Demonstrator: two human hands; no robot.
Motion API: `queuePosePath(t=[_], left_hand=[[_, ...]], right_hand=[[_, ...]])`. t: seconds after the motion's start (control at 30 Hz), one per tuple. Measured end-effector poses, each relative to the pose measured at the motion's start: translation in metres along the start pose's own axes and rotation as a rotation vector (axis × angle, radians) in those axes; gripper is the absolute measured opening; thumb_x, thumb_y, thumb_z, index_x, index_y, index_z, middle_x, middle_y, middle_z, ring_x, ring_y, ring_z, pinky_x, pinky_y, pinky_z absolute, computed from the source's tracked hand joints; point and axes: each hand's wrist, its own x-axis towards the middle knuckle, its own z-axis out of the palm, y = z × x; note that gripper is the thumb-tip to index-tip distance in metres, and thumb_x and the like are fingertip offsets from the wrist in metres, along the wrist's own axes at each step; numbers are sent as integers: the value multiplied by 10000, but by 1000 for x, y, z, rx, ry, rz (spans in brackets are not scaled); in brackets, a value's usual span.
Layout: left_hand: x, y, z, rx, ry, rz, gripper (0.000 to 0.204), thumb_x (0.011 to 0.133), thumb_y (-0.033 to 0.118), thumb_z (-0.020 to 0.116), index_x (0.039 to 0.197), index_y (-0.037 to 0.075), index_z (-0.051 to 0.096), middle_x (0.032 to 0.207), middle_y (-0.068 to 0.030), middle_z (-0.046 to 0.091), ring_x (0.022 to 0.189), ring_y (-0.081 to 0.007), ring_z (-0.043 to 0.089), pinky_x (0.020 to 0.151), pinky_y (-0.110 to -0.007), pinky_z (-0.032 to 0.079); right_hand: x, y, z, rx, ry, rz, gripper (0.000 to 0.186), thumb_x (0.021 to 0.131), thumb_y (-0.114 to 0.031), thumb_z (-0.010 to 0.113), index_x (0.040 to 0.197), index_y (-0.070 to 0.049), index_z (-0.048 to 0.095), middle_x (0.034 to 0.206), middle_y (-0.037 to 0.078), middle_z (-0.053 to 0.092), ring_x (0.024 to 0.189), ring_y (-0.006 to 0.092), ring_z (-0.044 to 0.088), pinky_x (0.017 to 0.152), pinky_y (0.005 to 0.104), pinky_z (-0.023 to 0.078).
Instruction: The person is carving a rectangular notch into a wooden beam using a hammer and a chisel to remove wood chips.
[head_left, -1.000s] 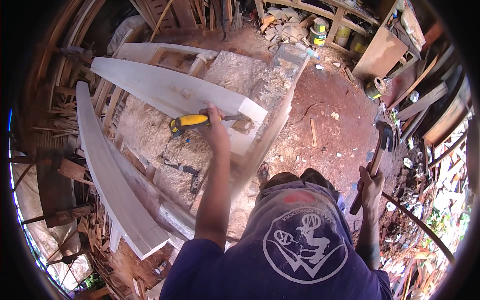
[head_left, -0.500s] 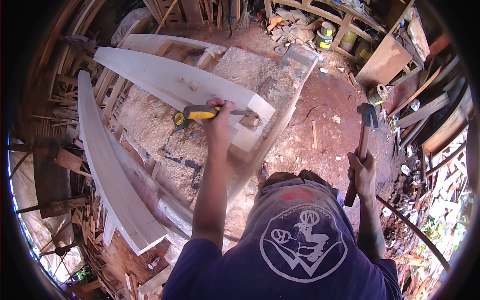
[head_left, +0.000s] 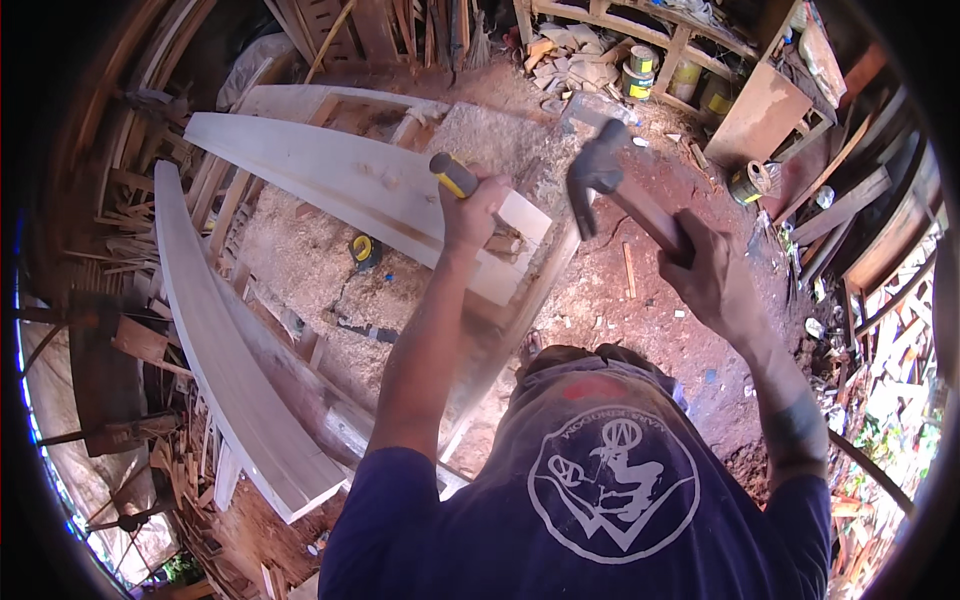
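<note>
My left hand [head_left: 472, 212] is wrapped round a chisel [head_left: 453, 174] with a yellow and black handle. The handle stands up over the near end of a long, pale, tapered board [head_left: 330, 165]; its blade is hidden behind my hand. Just beside that hand, a notch with a small block of wood [head_left: 504, 243] in it shows in the board's end. My right hand [head_left: 708, 272] grips a claw hammer [head_left: 648, 212] by its wooden handle. The hammer's dark head is raised to the right of the chisel, apart from it, and slightly blurred.
A second long curved board [head_left: 225, 350] lies at the left. Wood shavings cover the bench [head_left: 300, 235], where a yellow and black tape measure [head_left: 364, 250] rests. Tins [head_left: 640, 75] and offcuts [head_left: 580, 62] stand at the back; another tin [head_left: 750, 184] lies tilted at the right.
My right hand has swung the hammer up and left toward the chisel. In my left hand, the chisel has turned from lying nearly flat to standing more upright. Chips on the board are gone.
</note>
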Motion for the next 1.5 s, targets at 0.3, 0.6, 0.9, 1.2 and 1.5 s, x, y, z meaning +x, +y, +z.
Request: queuePosePath(t=[0.3, 0.6, 0.9, 1.2, 1.5], left_hand=[[6, -19, 3, -24, -77, 28, 121, 812, 44, 712, 751, 49, 608, 676, 19, 582, 583, -77, 531, 521, -253, 402], [11, -26, -7, -58, -100, -8, 119, 814, 36, 717, 746, 64, 623, 623, 38, 554, 540, -55, 508, 495, -237, 375], [9, -24, -4, 50, -7, -21, 158, 827, -19, 595, 710, 54, 519, 609, 10, 475, 513, -71, 418, 480, -238, 300], [7, -32, -10, 30, 14, -40, 146, 870, 46, 666, 762, 60, 568, 607, 27, 524, 505, -56, 477, 459, -238, 330], [12, -18, 0, 152, -21, -133, 265, 956, 85, 613, 735, 71, 469, 582, 26, 432, 502, -66, 401, 487, -254, 323]], right_hand=[[56, -73, 8, -203, -12, -301, 315, 832, -91, 670, 1065, -52, 461, 749, 195, 663, 676, 399, 677, 645, 476, 555], [62, -111, -7, -149, 212, -411, 263, 838, -83, 674, 1018, -38, 487, 697, 193, 648, 649, 392, 678, 603, 503, 539], [78, -97, -9, -300, 83, -317, 293, 818, -62, 681, 1051, -24, 508, 730, 239, 656, 685, 426, 679, 627, 513, 541], [68, -58, 12, -299, -77, -155, 231, 846, -80, 607, 1058, -17, 539, 740, 265, 653, 749, 447, 682, 709, 538, 542], [16, -14, -2, 88, 103, 182, 172, 829, -83, 628, 955, 14, 565, 757, 290, 616, 775, 501, 618, 686, 521, 469]])
